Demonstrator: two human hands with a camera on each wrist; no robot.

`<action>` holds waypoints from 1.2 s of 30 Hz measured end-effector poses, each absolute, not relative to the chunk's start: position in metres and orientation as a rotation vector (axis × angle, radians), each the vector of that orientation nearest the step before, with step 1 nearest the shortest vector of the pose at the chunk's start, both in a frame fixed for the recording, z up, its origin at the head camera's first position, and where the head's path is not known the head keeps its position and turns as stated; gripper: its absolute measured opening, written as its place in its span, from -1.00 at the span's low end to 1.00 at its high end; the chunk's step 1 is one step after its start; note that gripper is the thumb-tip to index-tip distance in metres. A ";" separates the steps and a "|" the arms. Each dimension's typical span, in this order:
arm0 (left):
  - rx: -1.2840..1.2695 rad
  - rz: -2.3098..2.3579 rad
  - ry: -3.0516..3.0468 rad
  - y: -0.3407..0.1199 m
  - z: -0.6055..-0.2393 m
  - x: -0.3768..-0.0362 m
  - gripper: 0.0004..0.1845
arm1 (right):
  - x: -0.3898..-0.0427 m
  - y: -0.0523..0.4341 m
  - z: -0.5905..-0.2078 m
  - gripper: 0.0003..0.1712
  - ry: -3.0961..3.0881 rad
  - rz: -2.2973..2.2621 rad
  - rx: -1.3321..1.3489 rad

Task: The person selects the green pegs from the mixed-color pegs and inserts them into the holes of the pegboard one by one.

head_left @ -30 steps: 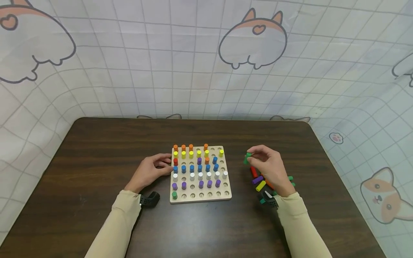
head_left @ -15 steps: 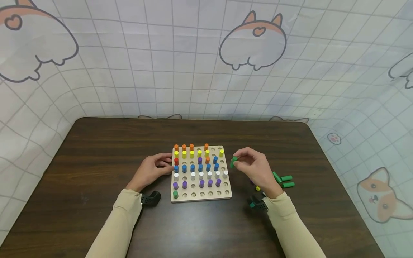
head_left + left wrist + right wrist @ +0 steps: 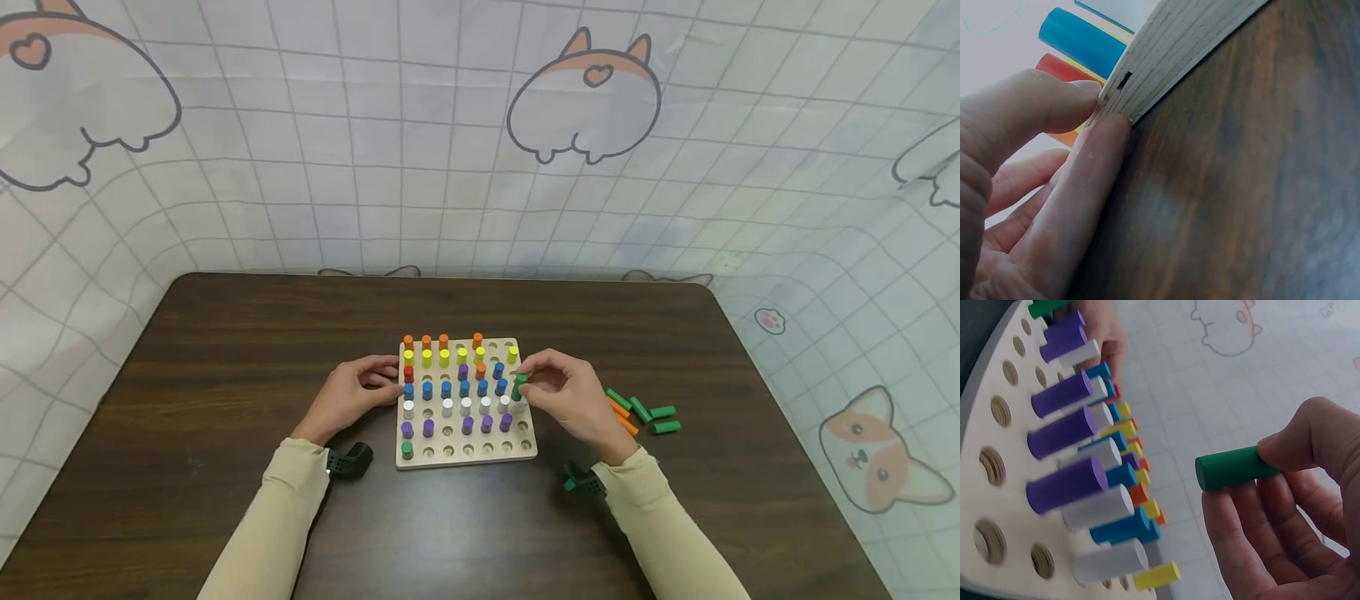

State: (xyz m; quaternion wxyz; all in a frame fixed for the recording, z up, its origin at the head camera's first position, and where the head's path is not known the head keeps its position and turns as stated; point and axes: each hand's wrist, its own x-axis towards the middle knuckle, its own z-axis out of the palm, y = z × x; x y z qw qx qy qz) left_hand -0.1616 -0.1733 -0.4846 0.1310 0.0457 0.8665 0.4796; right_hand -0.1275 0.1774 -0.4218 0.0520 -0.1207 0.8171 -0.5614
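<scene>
Both forearms are stretched forward from six o'clock in beige sleeves. The left hand is laid low at nine o'clock, thumb and forefinger pressed together. The right hand is raised at three o'clock, fingertips pinched, palm turned inward.

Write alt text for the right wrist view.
The right hand pinches a short green wooden cylinder peg beside a pale wooden pegboard whose holes carry purple, white, blue and yellow pegs, with several holes empty.
</scene>
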 end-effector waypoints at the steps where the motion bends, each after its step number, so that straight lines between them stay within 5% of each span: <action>1: 0.135 1.392 2.517 -0.173 -0.484 -0.162 -0.37 | -0.126 0.175 -0.421 -0.76 2.478 -1.706 -0.370; 36: 0.128 1.392 2.501 -0.175 -0.485 -0.164 -0.37 | -0.109 0.121 -0.435 -0.74 2.304 -1.671 -0.563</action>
